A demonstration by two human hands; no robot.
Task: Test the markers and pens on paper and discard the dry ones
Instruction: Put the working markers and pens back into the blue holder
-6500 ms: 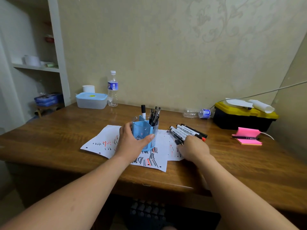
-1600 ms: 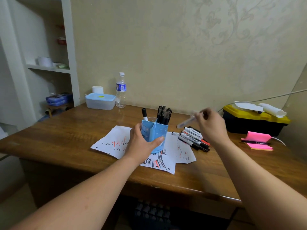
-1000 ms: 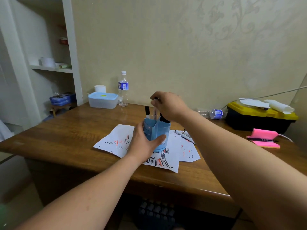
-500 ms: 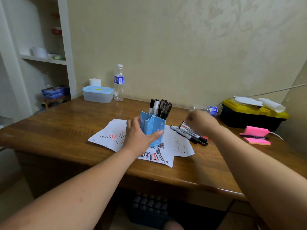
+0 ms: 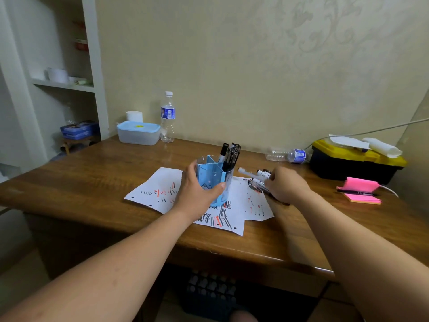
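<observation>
A blue pen holder [image 5: 212, 180] stands on scribbled white paper sheets [image 5: 160, 190] in the middle of the wooden desk [image 5: 81, 182]. My left hand [image 5: 197, 190] is wrapped around the holder's near side. Several black pens and markers [image 5: 229, 153] stick up from its far compartment. To its right lies a pile of white-bodied markers [image 5: 261, 176], partly on the paper. My right hand [image 5: 286, 185] rests on that pile, fingers curled over it. One blurred white marker [image 5: 246, 171] juts left from my fingertips. The rest of the pile is hidden under the hand.
Pink sticky notes [image 5: 362, 192] with a black pen on top lie at the right. Behind them sits a yellow-lidded black toolbox [image 5: 355, 162]. An empty bottle [image 5: 285, 155] lies by the wall. A standing bottle [image 5: 167, 117] and a blue-lidded box [image 5: 138, 133] are at back left.
My right hand carried a marker to the holder, left it there, then swung back right. It has now dropped onto the pile and closed on another marker. The left hand stayed on the holder.
</observation>
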